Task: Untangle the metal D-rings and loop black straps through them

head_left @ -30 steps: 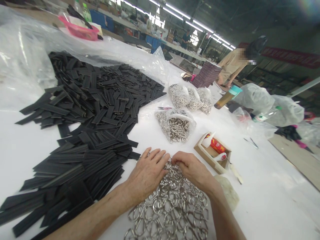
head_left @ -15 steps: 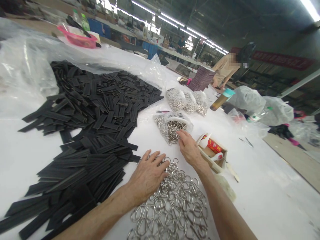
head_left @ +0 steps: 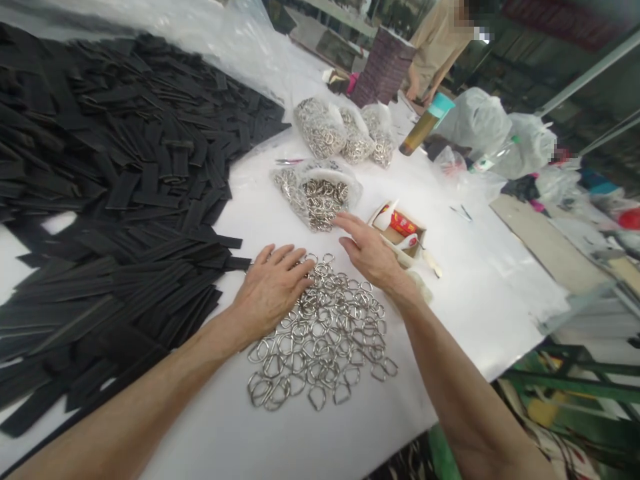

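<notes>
My left hand lies flat, fingers spread, on the far left edge of a loose pile of silver metal D-rings on the white table. My right hand hovers open just beyond the pile, fingers stretched toward an opened plastic bag of the same rings. It holds nothing. A large heap of black flat strips spreads to the left of both hands.
Three more bags of rings sit farther back. A small cardboard box with tubes is right of my right hand. A bottle with a teal cap, plastic bags and a standing person are beyond. The table edge runs at lower right.
My right hand left the ring pile, reached to the open bag, and now hovers just short of it. The camera tilted down and right. My left hand stayed on the rings.
</notes>
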`<action>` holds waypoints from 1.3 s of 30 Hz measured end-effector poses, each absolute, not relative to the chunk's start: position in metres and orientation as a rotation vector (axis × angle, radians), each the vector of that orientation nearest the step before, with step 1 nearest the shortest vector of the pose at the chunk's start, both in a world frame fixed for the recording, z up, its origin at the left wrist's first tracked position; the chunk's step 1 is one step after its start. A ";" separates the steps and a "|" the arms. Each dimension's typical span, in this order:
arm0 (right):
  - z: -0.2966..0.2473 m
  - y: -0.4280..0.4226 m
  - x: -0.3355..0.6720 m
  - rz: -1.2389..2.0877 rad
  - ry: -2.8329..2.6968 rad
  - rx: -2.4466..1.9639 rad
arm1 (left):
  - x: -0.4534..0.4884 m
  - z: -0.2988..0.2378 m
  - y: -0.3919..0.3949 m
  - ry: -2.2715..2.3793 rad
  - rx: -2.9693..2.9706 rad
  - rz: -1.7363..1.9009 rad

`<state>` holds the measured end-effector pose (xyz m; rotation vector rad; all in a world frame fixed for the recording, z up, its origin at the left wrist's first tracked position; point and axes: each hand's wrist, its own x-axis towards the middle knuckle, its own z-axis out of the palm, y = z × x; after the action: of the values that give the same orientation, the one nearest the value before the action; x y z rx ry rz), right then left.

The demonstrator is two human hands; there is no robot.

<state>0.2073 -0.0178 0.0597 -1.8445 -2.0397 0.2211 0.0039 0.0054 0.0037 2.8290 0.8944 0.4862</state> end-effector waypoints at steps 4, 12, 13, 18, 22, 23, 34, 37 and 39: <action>0.078 -0.084 0.208 0.252 -2.000 -1.796 | 0.004 0.003 0.006 0.883 2.803 0.508; 0.022 -0.196 0.211 0.112 -2.379 -1.702 | 0.000 0.013 0.004 0.870 2.674 0.412; 0.014 -0.197 0.212 0.080 -2.392 -1.688 | 0.000 0.015 0.003 0.861 2.697 0.387; 0.002 -0.176 0.215 0.017 -2.383 -1.649 | 0.004 0.017 -0.005 0.874 2.798 0.367; 0.004 -0.155 0.213 0.009 -2.350 -1.634 | 0.007 0.014 -0.007 0.942 2.786 0.370; 0.004 -0.151 0.212 0.012 -2.346 -1.640 | 0.007 0.013 -0.008 0.949 2.793 0.368; 0.006 -0.133 0.204 0.150 -2.294 -1.773 | 0.005 0.017 -0.007 0.887 2.761 0.352; 0.007 -0.131 0.199 0.155 -2.266 -1.787 | 0.005 0.018 -0.008 0.878 2.732 0.400; 0.007 -0.129 0.194 0.151 -2.239 -1.788 | 0.005 0.018 -0.009 0.876 2.705 0.447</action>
<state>0.1942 -0.1294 0.0066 -1.7885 -2.2390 0.1512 0.0050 -0.0094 0.0179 2.7054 0.8760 0.4468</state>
